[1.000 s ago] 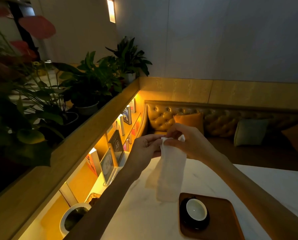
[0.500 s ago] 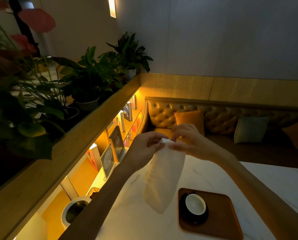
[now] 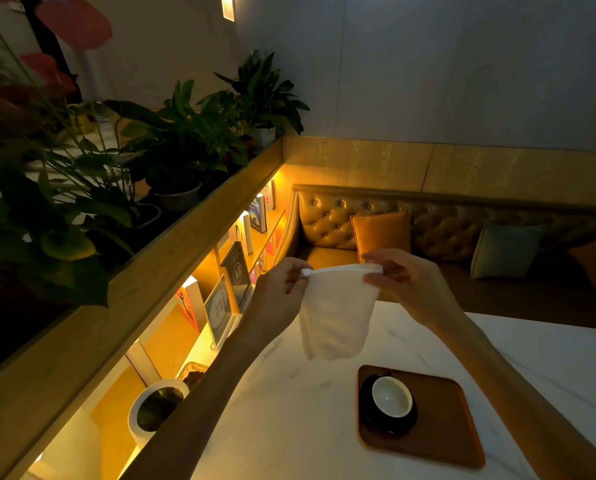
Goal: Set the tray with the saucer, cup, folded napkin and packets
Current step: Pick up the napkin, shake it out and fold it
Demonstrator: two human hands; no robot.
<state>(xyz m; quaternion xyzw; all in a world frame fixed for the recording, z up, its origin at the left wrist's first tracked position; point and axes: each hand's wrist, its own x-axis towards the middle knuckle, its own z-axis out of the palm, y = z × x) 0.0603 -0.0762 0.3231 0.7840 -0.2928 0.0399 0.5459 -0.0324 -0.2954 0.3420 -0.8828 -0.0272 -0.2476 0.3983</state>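
Observation:
A white napkin hangs in the air above the white marble table. My left hand pinches its top left corner and my right hand pinches its top right corner, so the top edge is stretched flat between them. Below, a brown wooden tray lies on the table. At the tray's left end a dark saucer carries a cup with a white inside. No packets are in view.
A lit wooden shelf with books and a framed card runs along the table's left side, with a white pot on it. Potted plants stand above it. A tufted bench with cushions lies beyond the table.
My hands have moved apart, spreading the napkin from a narrow hanging strip into a wide sheet held by its two top corners. Tray, saucer and cup have not moved.

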